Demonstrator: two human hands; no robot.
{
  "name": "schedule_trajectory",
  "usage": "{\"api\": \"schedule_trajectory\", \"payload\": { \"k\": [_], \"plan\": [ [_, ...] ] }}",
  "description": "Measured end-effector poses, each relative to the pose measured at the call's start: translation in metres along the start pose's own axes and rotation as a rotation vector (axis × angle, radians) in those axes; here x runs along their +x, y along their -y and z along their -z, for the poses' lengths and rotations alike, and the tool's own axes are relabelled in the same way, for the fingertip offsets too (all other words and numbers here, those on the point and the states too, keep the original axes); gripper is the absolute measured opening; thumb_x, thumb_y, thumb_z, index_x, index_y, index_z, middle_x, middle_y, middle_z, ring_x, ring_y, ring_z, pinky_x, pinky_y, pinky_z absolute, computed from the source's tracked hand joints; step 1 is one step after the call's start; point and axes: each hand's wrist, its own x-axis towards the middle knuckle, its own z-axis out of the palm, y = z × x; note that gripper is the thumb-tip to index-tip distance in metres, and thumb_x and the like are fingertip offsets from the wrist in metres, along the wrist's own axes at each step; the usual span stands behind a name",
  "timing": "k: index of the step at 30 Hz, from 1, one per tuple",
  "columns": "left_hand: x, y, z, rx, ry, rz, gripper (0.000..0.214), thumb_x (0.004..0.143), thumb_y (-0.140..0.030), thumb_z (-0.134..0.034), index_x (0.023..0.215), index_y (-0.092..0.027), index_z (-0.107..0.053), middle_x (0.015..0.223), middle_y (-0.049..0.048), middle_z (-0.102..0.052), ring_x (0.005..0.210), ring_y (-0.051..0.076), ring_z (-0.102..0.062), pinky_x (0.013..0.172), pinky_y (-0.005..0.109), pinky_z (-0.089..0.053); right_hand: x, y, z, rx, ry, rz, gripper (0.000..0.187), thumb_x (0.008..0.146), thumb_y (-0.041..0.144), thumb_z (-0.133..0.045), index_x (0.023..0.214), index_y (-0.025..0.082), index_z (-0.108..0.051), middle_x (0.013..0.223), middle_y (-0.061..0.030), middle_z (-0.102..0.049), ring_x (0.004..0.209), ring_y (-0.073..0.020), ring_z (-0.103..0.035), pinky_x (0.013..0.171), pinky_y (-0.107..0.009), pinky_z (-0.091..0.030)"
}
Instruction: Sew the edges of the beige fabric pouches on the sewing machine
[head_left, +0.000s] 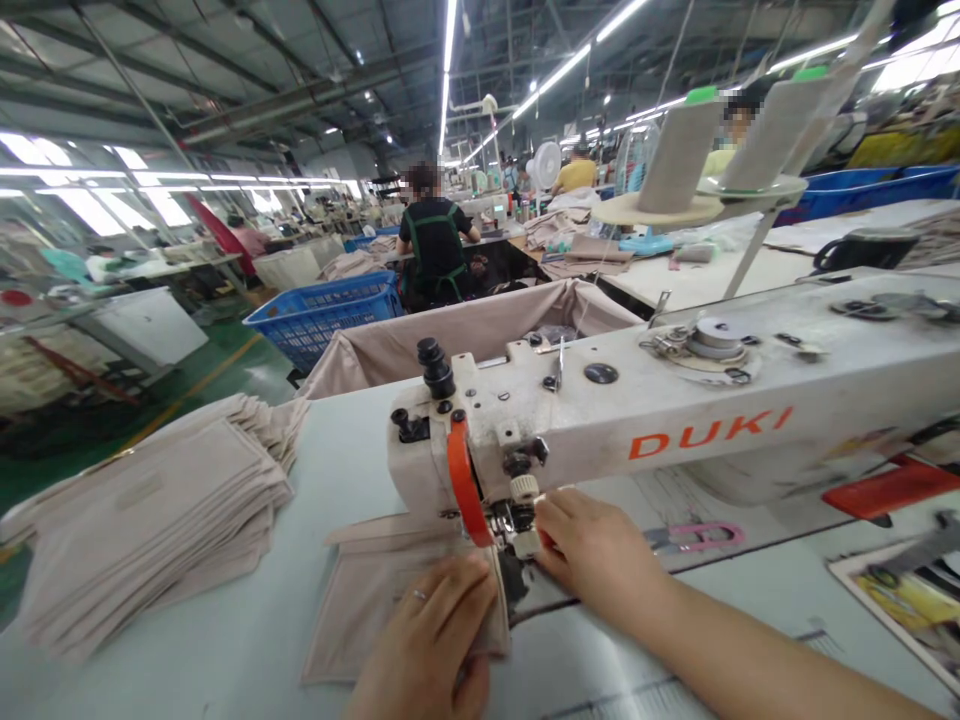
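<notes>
Pressing fabric piece flat, left hand open | right hand grip unclear | blue basket contents hidden

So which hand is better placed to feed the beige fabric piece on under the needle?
Probably the left hand: it lies flat on the beige fabric piece at the white sewing machine head. The right hand is at the needle area, fingertips by the presser foot, not on the cloth.

Fabric stack left of sewing machine; basket behind, apparently on floor
</notes>
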Motion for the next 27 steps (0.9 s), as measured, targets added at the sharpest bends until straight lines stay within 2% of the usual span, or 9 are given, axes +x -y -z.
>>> {"api": "schedule_trajectory", "payload": {
  "k": [4,6,7,10,14,18,23,27],
  "plan": [
    [-0.004,0.005,0.002,-0.091,0.018,0.056,0.039,0.097,-0.014,-0.048,0.134,-0.019,-0.057,0.13,0.0083,-0.068,0.12,0.018,-0.064,0.101,0.029,-0.056,-0.012,0.015,0.005,0.149,0.069,0.413,0.006,0.098,0.024,-0.057,0.096,0.021,-0.062,0.096,-0.0033,-0.066,0.091,-0.0201,-0.059,0.08,-0.033,-0.044],
    [-0.004,0.007,0.001,-0.038,-0.021,-0.024,0.04,0.099,-0.011,-0.041,0.136,-0.017,-0.055,0.131,0.0082,-0.068,0.123,0.016,-0.062,0.103,0.027,-0.054,-0.017,0.02,0.008,0.205,0.11,0.56,0.01,0.099,0.025,-0.056,0.104,0.02,-0.063,0.1,-0.0022,-0.069,0.096,-0.0191,-0.06,0.085,-0.034,-0.044],
    [-0.003,0.007,0.0,0.015,-0.028,-0.088,0.041,0.099,-0.009,-0.038,0.135,-0.015,-0.056,0.129,0.0081,-0.069,0.124,0.016,-0.062,0.104,0.027,-0.054,-0.019,0.022,0.008,0.209,0.116,0.579,0.011,0.099,0.026,-0.056,0.105,0.02,-0.063,0.1,-0.0016,-0.07,0.097,-0.0188,-0.061,0.085,-0.034,-0.044],
    [0.0,0.005,-0.005,0.16,-0.005,-0.229,0.041,0.1,-0.007,-0.032,0.128,-0.012,-0.061,0.123,0.0081,-0.072,0.123,0.018,-0.061,0.103,0.03,-0.054,-0.02,0.024,0.004,0.205,0.09,0.576,0.01,0.097,0.024,-0.057,0.096,0.018,-0.065,0.095,-0.0005,-0.071,0.094,-0.0181,-0.062,0.084,-0.034,-0.046],
    [0.004,0.002,-0.01,0.179,0.045,-0.21,0.041,0.1,-0.008,-0.031,0.125,-0.011,-0.063,0.121,0.009,-0.071,0.121,0.021,-0.062,0.101,0.034,-0.056,-0.018,0.025,-0.002,0.21,0.075,0.569,0.015,0.096,0.023,-0.059,0.083,0.018,-0.064,0.085,0.0003,-0.069,0.088,-0.017,-0.063,0.081,-0.032,-0.047],
    [0.007,0.007,-0.014,0.103,0.085,-0.156,0.037,0.096,-0.007,-0.038,0.125,-0.011,-0.06,0.119,0.0101,-0.07,0.119,0.023,-0.063,0.104,0.039,-0.055,-0.017,0.025,-0.003,0.196,0.089,0.527,0.008,0.095,0.023,-0.062,0.095,0.018,-0.067,0.09,-0.0007,-0.07,0.09,-0.0186,-0.063,0.083,-0.034,-0.047],
    [0.009,0.016,-0.017,0.04,0.188,-0.071,0.039,0.094,-0.003,-0.041,0.129,-0.014,-0.056,0.126,0.0105,-0.065,0.122,0.025,-0.061,0.106,0.044,-0.054,-0.015,0.027,-0.002,0.175,0.089,0.444,0.015,0.095,0.02,-0.058,0.106,0.018,-0.068,0.095,-0.0022,-0.07,0.091,-0.0206,-0.064,0.081,-0.037,-0.047],
    [0.006,0.019,-0.018,0.045,0.147,-0.095,0.038,0.099,-0.006,-0.038,0.133,-0.011,-0.054,0.127,0.014,-0.065,0.122,0.027,-0.06,0.104,0.049,-0.054,-0.014,0.027,0.001,0.162,0.092,0.428,0.016,0.097,0.019,-0.054,0.105,0.019,-0.068,0.095,-0.0017,-0.07,0.087,-0.0201,-0.063,0.078,-0.037,-0.045]
  ]
}}
